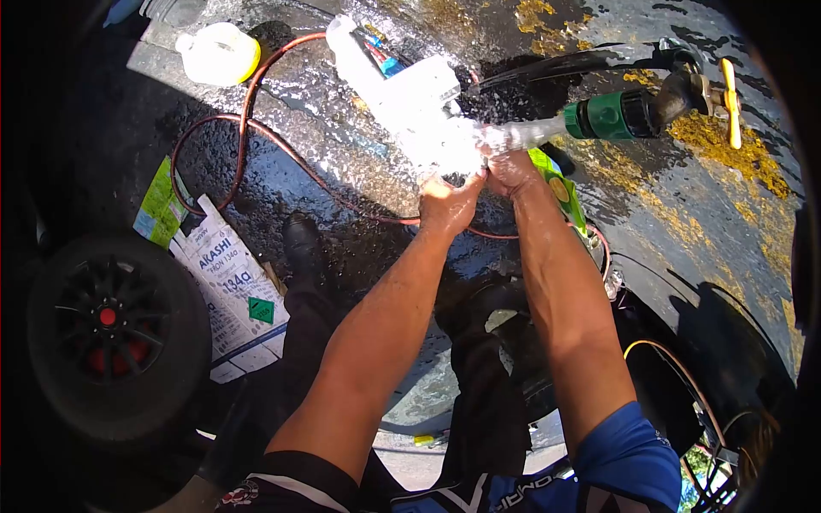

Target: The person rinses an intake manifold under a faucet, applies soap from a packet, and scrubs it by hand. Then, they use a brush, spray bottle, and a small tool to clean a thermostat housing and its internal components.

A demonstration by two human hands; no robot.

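Observation:
Water pours from a green hose connector (611, 116) on a tap with a yellow handle (731, 103). Both my hands are in the stream, close together and wet. My left hand (448, 203) is curled, its fingertips lost in bright splash. Beside it and slightly higher, my right hand (510, 171) is closed too, its fingers partly covered by water. Whatever lies between them is hidden by foam and glare, and I cannot tell what it is. Just beyond my hands are overexposed white objects (428, 81), with a small red and blue item (382, 60) among them.
A yellow-and-white jug (219, 55) stands at upper left. A reddish hose (291, 154) loops across the wet ground. At left are a wheel (108, 316) and a flattened AKASHI carton (227, 278). A green packet (558, 190) lies behind my right wrist. Dark cables (710, 427) hang at lower right.

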